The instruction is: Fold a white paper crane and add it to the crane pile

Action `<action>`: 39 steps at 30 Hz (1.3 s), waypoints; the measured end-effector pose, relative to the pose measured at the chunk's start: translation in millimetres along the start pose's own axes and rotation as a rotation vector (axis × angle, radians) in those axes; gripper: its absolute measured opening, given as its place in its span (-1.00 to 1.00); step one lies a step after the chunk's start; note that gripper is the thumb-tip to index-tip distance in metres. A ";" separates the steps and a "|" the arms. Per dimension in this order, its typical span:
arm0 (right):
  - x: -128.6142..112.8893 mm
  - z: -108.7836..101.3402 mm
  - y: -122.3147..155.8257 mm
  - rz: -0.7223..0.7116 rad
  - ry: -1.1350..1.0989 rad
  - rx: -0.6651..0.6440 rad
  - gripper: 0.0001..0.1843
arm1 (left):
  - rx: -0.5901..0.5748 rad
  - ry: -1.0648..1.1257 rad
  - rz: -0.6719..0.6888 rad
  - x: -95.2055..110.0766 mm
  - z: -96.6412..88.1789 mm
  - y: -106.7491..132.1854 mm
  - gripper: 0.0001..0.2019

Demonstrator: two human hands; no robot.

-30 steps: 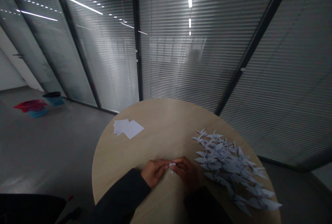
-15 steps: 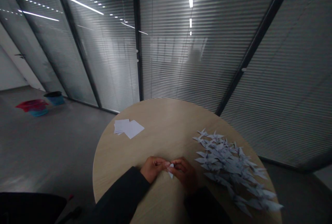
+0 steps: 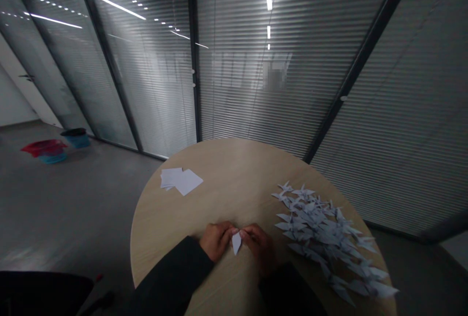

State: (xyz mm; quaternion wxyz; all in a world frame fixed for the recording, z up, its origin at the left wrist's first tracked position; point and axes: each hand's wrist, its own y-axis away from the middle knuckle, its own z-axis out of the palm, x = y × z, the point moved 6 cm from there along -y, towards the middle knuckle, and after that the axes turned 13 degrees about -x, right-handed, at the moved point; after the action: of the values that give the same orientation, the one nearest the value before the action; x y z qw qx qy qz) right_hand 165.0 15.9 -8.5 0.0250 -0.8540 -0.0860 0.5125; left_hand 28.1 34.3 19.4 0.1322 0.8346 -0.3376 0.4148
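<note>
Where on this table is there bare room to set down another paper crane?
Bare wood of the table lies between the white paper squares and the origami cranes, and left of the left hand. It is crowded on the right, where the cranes reach the rim, and at the folded paper by the right hand.

Between the left hand [image 3: 217,241] and the right hand [image 3: 260,248], fingers hide part of the folded white paper [image 3: 237,242], so its full shape cannot be told. Far ahead of the hands is a blurred patch [image 3: 275,78] on the glass. Left of the left hand, the picture's bottom edge cuts a dark chair [image 3: 40,291].
</note>
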 end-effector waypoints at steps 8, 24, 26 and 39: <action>-8.9 -6.6 5.1 -0.108 0.193 0.143 -0.75 | -0.008 0.244 -0.109 -18.9 10.3 -6.3 -0.50; 1.7 0.9 1.2 0.015 -0.121 0.021 -0.79 | -0.162 0.794 -0.174 -21.5 26.1 -7.5 -0.56; 5.1 5.5 1.1 0.054 -0.137 -0.019 -0.78 | -0.192 0.768 -0.177 -20.3 27.8 -6.2 -0.56; -8.0 -5.9 6.0 -0.033 0.047 0.143 -0.74 | -0.224 0.823 -0.236 -25.2 35.9 -6.9 -0.57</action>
State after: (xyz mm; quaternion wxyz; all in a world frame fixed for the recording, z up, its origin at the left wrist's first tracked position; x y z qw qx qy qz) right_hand 167.2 8.9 0.4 0.0966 -0.8603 -0.0627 0.4965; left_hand 43.6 32.8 -22.2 0.3917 0.6133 -0.2019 0.6555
